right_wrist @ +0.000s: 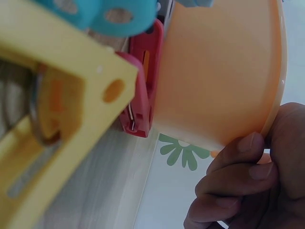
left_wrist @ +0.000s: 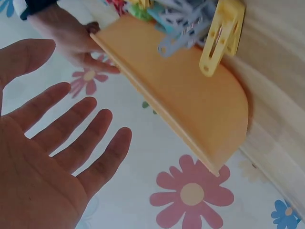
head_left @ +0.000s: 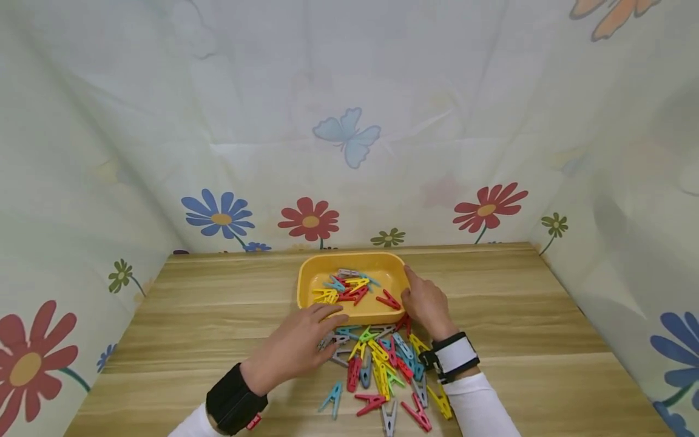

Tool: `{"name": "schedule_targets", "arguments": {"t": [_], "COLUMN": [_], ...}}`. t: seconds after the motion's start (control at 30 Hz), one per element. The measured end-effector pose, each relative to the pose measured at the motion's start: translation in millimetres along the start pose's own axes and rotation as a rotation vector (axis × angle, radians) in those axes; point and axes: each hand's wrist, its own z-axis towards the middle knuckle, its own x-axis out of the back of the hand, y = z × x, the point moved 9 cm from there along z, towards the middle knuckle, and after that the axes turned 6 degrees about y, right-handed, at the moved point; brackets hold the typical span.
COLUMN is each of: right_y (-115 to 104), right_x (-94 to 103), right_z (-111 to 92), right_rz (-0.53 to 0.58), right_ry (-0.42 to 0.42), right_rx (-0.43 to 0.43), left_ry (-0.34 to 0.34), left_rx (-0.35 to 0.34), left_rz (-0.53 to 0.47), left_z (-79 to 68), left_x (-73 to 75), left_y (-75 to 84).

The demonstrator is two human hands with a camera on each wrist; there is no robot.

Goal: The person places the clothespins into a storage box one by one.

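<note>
A yellow plastic basin (head_left: 377, 318) stands on the table with several clothespins (head_left: 357, 295) in it, red, yellow, blue and grey. My right hand (head_left: 428, 302) grips the rim at its right end; in the right wrist view the curled fingers (right_wrist: 238, 179) are against the wall at the rim. My left hand (head_left: 295, 343), palm bare in the left wrist view, hovers by the near left corner with its fingers spread and nothing in them. A loose heap of coloured clothespins (head_left: 380, 364) lies in front of the basin, between my two forearms.
The wood-grain table (head_left: 218, 291) is walled on three sides by a white cloth (head_left: 262, 152) printed with flowers and butterflies. Close to the right wrist lies a yellow clothespin (right_wrist: 71, 90). A light blue clothespin (head_left: 331, 399) lies apart at the heap's left.
</note>
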Motion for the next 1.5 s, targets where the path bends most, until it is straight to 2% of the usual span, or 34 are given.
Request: {"name": "schedule_targets", "arguments": {"t": [0.2, 0.43, 0.6, 0.77, 0.9, 1.13, 1.37, 1.5], "right_y": [-2.3, -1.6, 0.0, 0.8, 0.5, -0.4, -0.4, -0.5], "right_x": [-0.1, -0.8, -1.7, -2.9, -3.2, -1.5, -2.2, -2.6], "right_z": [0.3, 0.2, 1.2, 0.9, 0.4, 0.2, 0.1, -0.2], "right_rz": [0.007, 0.005, -0.002, 0.004, 0.003, 0.004, 0.007, 0.012], "right_ry": [0.002, 0.001, 0.000, -0.008, -0.004, 0.002, -0.009, -0.014], "right_rx": [0.005, 0.003, 0.005, -0.003, 0.006, 0.005, -0.006, -0.011], "left_ry": [-0.095, -0.179, -0.202, -0.212, -0.253, -0.342, -0.399, -0.416], "left_rx": [-0.014, -0.028, -0.109, -0.188, -0.206, -0.182, -0.196, -0.209], "left_rz": [-0.031, -0.101, -0.138, -0.092, -0.080, -0.133, -0.061, -0.063], "left_z": [-25.6, -43.4, -51.9, -59.4, -65.1, -71.3, -74.7, -76.5], "left_x": [-16.4, -36.0, -47.1, -55.6, -63.6, -82.0, -98.3, -102.6], "left_y": [12.2, 28.7, 45.6, 58.4, 62.4, 61.9, 63.6, 65.9]}}
